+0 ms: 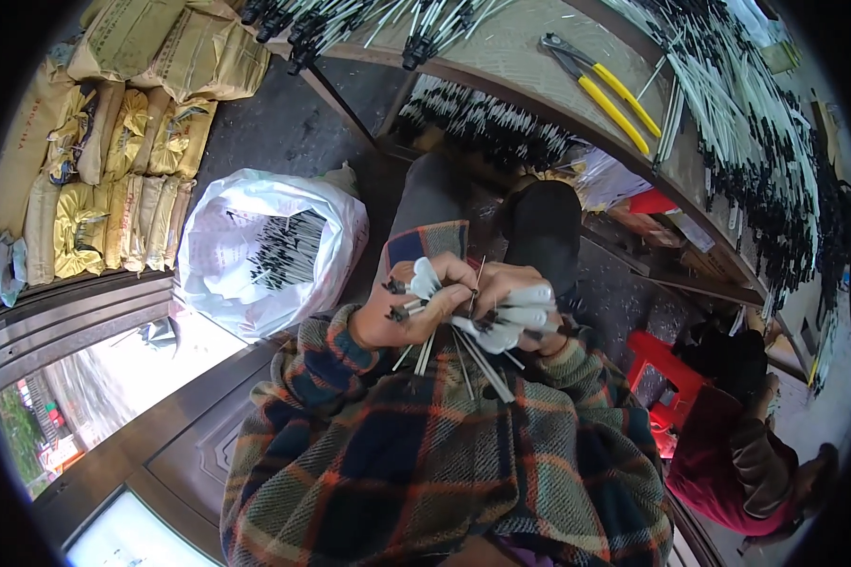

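Observation:
Above my lap, my left hand (416,307) and my right hand (511,288) meet with fingers bent and pressed together. Black tips poke out beside my left hand, and thin white rods (482,367) fan down below both hands. A thin upright strand (482,274) shows between my fingertips; its kind is unclear. Smooth white rounded shapes lie over my fingers on both hands; whether they are finger covers or loose pieces I cannot make out. My right hand is slightly blurred. A plaid garment (416,454) covers my lap and forearms.
A white sack (350,222) holding black-tipped rods stands to the left, near stacked brown packages (113,170). Ahead, a bench (501,57) carries yellow-handled pliers (615,104) and heaps of white rods (738,123). At right are a red stool (667,373) and another person (738,463).

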A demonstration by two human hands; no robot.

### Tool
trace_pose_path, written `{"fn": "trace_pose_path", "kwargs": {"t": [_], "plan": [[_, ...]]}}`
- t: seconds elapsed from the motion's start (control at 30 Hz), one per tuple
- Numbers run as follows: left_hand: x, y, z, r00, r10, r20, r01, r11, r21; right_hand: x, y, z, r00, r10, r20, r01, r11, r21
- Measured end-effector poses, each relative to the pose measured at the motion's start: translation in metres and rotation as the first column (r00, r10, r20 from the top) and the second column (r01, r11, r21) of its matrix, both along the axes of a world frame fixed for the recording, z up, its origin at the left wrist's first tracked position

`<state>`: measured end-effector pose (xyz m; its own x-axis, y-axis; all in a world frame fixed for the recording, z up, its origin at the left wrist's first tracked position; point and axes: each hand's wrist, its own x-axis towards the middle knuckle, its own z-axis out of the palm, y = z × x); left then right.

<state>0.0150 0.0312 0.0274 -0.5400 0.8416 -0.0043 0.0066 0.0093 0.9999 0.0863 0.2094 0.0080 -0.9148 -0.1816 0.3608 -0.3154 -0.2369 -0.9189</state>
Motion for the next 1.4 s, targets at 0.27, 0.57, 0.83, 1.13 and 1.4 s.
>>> {"fn": "trace_pose_path", "kwargs": {"t": [0.27, 0.57, 0.83, 1.13, 1.4], "plan": [[-0.013, -0.004, -0.002, 0.978, -0.109, 0.176, 0.086, 0.987, 0.134, -0.007, -0.007, -0.016, 0.990, 0.030, 0.135, 0.000, 0.976, -0.218], [-0.030, 0.008, 0.011, 0.972, 0.054, 0.228, -0.037, 0.996, -0.078, -0.016, 0.000, -0.016, 0.913, -0.223, 0.341, 0.274, 0.956, -0.109], [-0.067, -0.015, -0.005, 0.972, -0.099, 0.214, 0.104, 0.995, -0.010, -0.073, 0.087, 0.078, 0.925, 0.142, 0.353, -0.294, 0.855, 0.426], [-0.074, -0.001, 0.002, 0.937, 0.002, 0.350, -0.027, 0.997, 0.067, -0.314, 0.279, 0.112, 0.591, -0.509, -0.626, 0.649, -0.161, 0.744], [-0.089, -0.034, -0.037, 0.954, 0.016, 0.299, -0.019, 1.000, 0.009, -0.366, 0.306, 0.066, 0.430, -0.696, -0.575, 0.241, -0.525, 0.816]]}}
